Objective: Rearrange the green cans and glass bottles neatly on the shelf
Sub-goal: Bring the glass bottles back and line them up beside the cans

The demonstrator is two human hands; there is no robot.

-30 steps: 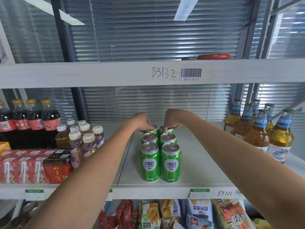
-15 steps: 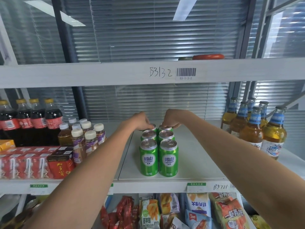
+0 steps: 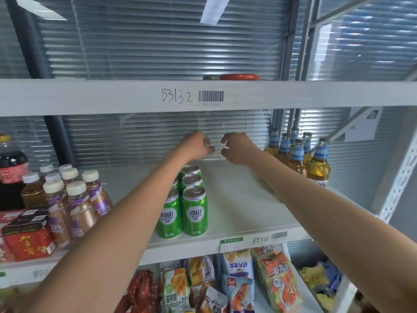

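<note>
Both hands are up above the green cans (image 3: 190, 204), holding nothing: left hand (image 3: 198, 145) and right hand (image 3: 237, 147) loosely curled. Cans stand in two rows mid-shelf. I think the glass bottles (image 3: 300, 157) at the right back come next.

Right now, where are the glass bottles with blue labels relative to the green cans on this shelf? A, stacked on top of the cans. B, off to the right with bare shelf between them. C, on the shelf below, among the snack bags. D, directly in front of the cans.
B: the glass bottles cluster at the shelf's right end, while the green cans stand in two rows near the middle, with bare shelf between.
</note>
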